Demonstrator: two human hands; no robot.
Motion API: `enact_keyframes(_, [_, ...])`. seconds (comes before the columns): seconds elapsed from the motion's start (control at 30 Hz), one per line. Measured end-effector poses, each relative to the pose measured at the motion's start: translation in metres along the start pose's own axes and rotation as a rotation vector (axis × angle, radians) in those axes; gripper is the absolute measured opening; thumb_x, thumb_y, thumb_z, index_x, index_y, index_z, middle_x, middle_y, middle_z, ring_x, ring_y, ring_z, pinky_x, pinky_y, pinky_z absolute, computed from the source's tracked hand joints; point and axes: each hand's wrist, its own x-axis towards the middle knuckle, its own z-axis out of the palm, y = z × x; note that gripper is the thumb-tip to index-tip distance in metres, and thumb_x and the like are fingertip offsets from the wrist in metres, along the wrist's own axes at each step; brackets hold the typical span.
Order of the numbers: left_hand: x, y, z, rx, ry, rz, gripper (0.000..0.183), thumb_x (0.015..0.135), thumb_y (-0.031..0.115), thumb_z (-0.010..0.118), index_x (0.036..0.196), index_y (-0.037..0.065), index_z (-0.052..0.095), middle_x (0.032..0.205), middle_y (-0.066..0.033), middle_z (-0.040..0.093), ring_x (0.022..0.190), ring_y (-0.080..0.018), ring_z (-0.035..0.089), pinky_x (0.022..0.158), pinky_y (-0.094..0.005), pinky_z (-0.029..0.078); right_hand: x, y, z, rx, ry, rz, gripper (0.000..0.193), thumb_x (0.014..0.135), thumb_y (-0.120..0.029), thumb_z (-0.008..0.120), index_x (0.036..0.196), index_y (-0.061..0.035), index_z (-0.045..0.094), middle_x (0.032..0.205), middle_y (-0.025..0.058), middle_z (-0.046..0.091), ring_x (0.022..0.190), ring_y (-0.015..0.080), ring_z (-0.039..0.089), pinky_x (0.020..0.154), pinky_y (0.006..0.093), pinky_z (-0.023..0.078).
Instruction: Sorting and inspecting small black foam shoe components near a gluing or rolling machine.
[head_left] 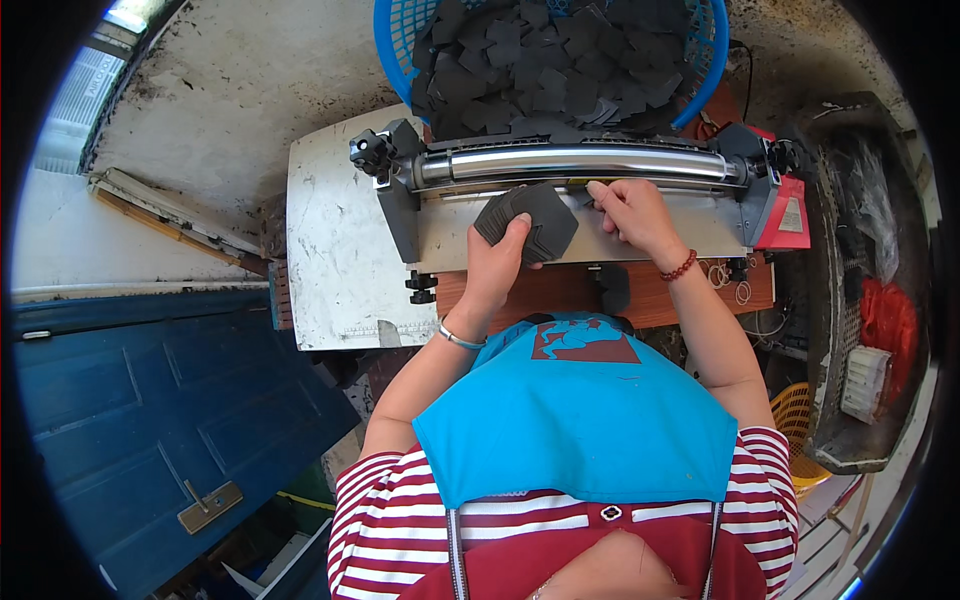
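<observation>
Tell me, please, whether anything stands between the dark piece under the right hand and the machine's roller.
Nothing visible does. The right hand presses a dark piece flat on the feed plate, right at the shiny roller. The left hand holds its stack of dark pieces off to the side.

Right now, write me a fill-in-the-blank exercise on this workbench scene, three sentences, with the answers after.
1. The left hand holds a stack of dark ____ pieces.
2. The right hand presses its fingertips just in front of the machine's shiny metal ____.
3. Behind the machine, the cut dark pieces fill a ____ plastic basket.

Missing words: foam; roller; blue
</observation>
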Motion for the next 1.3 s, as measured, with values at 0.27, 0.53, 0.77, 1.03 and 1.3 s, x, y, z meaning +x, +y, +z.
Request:
enact_keyframes(0.27, [0.0, -0.002, 0.005, -0.048, 0.024, -0.017, 0.03, 0.092, 0.011, 0.053, 0.119, 0.0, 0.058, 0.096, -0.0078, 0.066, 0.075, -0.0134, 0.066, 0.05, -0.026, 0.055, -0.02, -0.008, 0.001, 0.307, -0.325, -0.054, 0.031, 0.092, -0.026, 0.063, 0.071, -0.0028, 0.064, 0.055, 0.0001, 0.058, 0.041, 0.0052, 0.048, 0.04, 0.0198, 0.038])
enact_keyframes(0.53, [-0.002, -0.001, -0.003, 0.034, 0.038, 0.01, 0.034, 0.093, 0.013, 0.053, 0.124, 0.001, 0.056, 0.096, -0.0071, 0.067, 0.076, -0.013, 0.066, 0.05, -0.025, 0.054, -0.004, 0.013, -0.018, -0.075, -0.329, -0.011, 0.037, 0.09, -0.032, 0.063, 0.069, -0.0012, 0.064, 0.052, 0.0034, 0.059, 0.04, 0.0086, 0.05, 0.041, 0.0252, 0.041])
enact_keyframes(0.77, [0.0, -0.003, 0.01, -0.043, 0.0, -0.011, 0.029, 0.094, 0.014, 0.056, 0.119, 0.001, 0.058, 0.094, -0.0062, 0.066, 0.074, -0.0116, 0.066, 0.05, -0.0245, 0.055, -0.011, 0.0, 0.01, 0.179, -0.168, -0.147, 0.036, 0.09, -0.031, 0.065, 0.069, -0.0016, 0.064, 0.053, 0.0027, 0.058, 0.044, 0.0082, 0.051, 0.043, 0.0255, 0.041])
enact_keyframes(1.03, [0.005, -0.007, -0.001, -0.13, -0.052, -0.054, 0.022, 0.094, 0.011, 0.053, 0.114, 0.001, 0.056, 0.093, -0.0098, 0.068, 0.076, -0.0173, 0.069, 0.05, -0.0262, 0.054, -0.003, 0.016, -0.019, -0.149, -0.245, -0.05, 0.036, 0.089, -0.03, 0.064, 0.066, -0.002, 0.064, 0.052, 0.0039, 0.06, 0.044, 0.0111, 0.056, 0.046, 0.0283, 0.043])
enact_keyframes(1.3, [0.006, -0.006, 0.013, -0.043, -0.016, -0.03, 0.021, 0.092, 0.014, 0.059, 0.109, 0.003, 0.061, 0.09, -0.0053, 0.066, 0.072, -0.0116, 0.065, 0.049, -0.0252, 0.055, -0.014, -0.001, 0.009, 0.116, -0.169, -0.167, 0.048, 0.093, -0.042, 0.058, 0.067, -0.0024, 0.063, 0.053, 0.0021, 0.057, 0.046, 0.0096, 0.053, 0.047, 0.0267, 0.042])
